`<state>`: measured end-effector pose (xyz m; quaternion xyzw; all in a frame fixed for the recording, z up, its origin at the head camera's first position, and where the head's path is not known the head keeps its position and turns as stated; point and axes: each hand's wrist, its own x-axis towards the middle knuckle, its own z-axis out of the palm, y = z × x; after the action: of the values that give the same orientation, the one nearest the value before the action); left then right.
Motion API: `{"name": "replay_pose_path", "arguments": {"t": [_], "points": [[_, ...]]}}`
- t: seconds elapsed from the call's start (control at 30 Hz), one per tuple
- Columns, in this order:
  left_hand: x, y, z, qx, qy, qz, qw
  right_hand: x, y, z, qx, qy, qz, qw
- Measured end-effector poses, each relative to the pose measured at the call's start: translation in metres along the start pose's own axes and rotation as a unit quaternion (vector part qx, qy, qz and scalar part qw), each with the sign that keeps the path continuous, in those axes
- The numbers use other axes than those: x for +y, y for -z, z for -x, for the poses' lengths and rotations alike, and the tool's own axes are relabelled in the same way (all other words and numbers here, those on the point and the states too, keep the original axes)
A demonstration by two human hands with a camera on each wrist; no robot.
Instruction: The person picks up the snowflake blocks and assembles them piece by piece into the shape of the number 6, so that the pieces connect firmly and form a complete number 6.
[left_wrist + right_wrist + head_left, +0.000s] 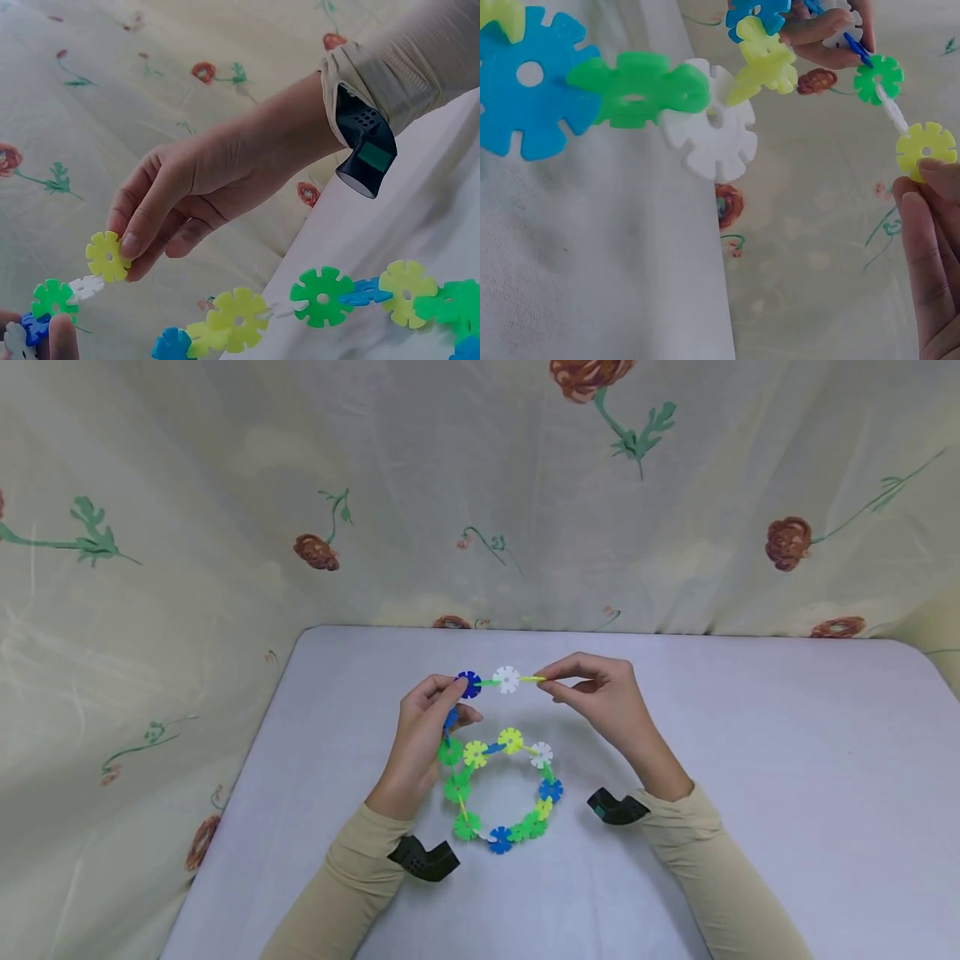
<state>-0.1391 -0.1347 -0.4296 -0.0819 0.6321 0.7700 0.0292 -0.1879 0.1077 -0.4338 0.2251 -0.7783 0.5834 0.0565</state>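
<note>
A ring of interlocked plastic snowflake discs (501, 793), green, yellow, white and blue, lies mostly on the table (750, 777). A short strand rises from it: dark blue disc (469, 684), white disc (507, 679), yellow disc (534, 679). My left hand (431, 727) pinches the dark blue end, also holding a blue disc (451, 720) below it. My right hand (592, 693) pinches the yellow end disc (107, 256) between thumb and forefinger. The right wrist view shows that yellow disc (925, 151), a green disc (878, 78) and the ring's white disc (712, 132) close up.
A pale sheet covers the table; its back edge (525, 630) meets a floral curtain (225, 527) that wraps the back and left side. Black wrist cameras (422, 858) (615, 807) sit on both beige sleeves.
</note>
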Motion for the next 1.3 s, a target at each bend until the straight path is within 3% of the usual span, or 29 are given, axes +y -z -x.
{"name": "replay_pose_path", "arguments": {"t": [0.43, 0.83, 1.3], "points": [[-0.001, 0.000, 0.000, -0.005, -0.007, 0.002, 1.0000, 0.003, -0.007, 0.001, 0.011, 0.060, -0.011, 0.9981], [-0.002, -0.001, 0.001, -0.003, -0.030, -0.005, 0.9995, 0.001, -0.010, 0.002, 0.014, 0.080, 0.015, 0.9966], [-0.005, -0.002, 0.001, -0.003, -0.048, -0.013, 0.9988, 0.000, -0.013, 0.004, 0.033, 0.088, -0.017, 0.9955]]}}
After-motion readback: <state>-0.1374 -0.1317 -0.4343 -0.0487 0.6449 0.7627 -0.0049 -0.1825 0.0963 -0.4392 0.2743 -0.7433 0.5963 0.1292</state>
